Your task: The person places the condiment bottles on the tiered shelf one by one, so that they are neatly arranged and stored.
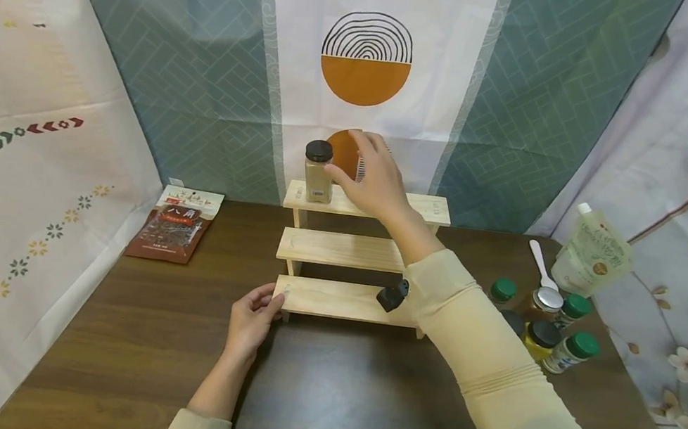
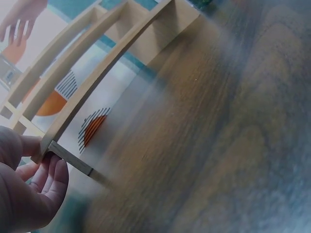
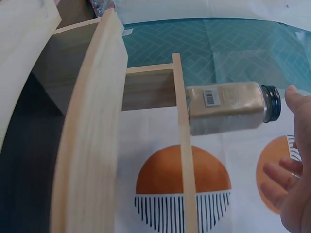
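Note:
A three-step wooden rack stands on the table against the cloth backdrop. On the left end of its top step sits a spice jar with a black lid and pale powder inside, upright. My right hand hovers just right of this jar, fingers spread and nothing in them; in the right wrist view a gap shows between the hand and the jar's lid. With thumb and fingers, my left hand pinches the left end of the bottom step, seen close up in the left wrist view.
Several jars with green, black and silver lids cluster on the table at the right, near a white spoon and a spouted pouch. A brown spice packet lies at the back left. Cloth walls border the table.

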A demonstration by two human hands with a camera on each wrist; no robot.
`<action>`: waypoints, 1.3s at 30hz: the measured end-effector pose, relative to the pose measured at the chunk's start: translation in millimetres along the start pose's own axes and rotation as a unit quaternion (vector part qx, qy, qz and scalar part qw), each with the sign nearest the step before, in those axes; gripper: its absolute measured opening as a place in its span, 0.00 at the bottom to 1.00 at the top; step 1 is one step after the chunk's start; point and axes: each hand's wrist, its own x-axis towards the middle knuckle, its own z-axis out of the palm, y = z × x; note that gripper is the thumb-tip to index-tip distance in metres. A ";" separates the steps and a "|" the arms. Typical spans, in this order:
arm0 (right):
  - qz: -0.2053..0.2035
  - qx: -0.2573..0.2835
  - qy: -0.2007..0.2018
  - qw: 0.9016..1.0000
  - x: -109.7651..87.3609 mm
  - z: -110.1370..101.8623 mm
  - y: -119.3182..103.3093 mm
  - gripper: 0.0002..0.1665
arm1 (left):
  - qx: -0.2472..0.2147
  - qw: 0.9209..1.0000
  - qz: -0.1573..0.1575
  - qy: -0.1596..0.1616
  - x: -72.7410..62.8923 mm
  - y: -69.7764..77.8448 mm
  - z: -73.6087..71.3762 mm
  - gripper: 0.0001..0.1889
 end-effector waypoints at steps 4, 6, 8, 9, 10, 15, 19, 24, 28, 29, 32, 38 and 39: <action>-0.006 0.007 0.006 1.000 -12.5 -2.3 6.3 0.45 | 0.000 1.000 0.001 0.000 0.0 0.1 0.4 0.17; -0.010 0.011 0.007 1.000 -19.5 -3.7 8.5 0.43 | -0.001 1.000 0.002 -0.002 0.4 -0.1 0.7 0.17; -0.018 0.019 0.013 1.000 -26.6 -5.0 10.6 0.40 | 0.000 1.000 0.001 -0.004 0.4 0.2 1.0 0.17; -0.025 0.021 0.018 0.999 -30.0 -5.8 11.3 0.39 | 0.000 1.000 0.001 -0.004 0.5 0.4 1.1 0.17; -0.035 0.025 0.025 0.999 -33.3 -6.3 12.2 0.36 | 0.000 1.000 0.000 -0.004 0.4 0.4 1.2 0.17; -0.072 0.038 0.069 0.994 -50.1 -9.4 18.0 0.30 | -0.002 1.000 0.002 -0.008 0.6 0.7 1.7 0.18; -0.074 0.046 0.087 0.992 -64.8 -10.8 28.3 0.28 | -0.001 1.000 0.002 -0.009 0.6 -0.3 1.5 0.18; -0.069 0.045 0.085 0.993 -82.5 -13.5 43.0 0.27 | 0.005 1.000 0.002 -0.008 0.1 -1.1 0.6 0.18; -0.056 0.033 0.081 0.995 -93.2 -15.9 54.3 0.28 | 0.008 1.000 0.003 -0.007 -0.7 -0.7 0.0 0.18; -0.054 0.029 0.081 0.995 -95.5 -16.8 57.1 0.28 | 0.008 1.000 0.003 -0.008 -0.9 -0.6 0.0 0.18; -0.051 0.016 0.080 0.995 -102.1 -20.8 64.9 0.28 | 0.011 1.000 0.002 -0.010 -0.7 -0.2 0.6 0.18; -0.055 0.019 0.079 0.995 -117.6 -33.2 80.3 0.27 | 0.012 1.000 0.000 -0.012 -0.9 0.4 1.7 0.18; -0.057 0.019 0.079 0.995 -120.3 -35.3 83.2 0.27 | 0.012 1.000 -0.001 -0.012 -1.4 0.6 1.7 0.18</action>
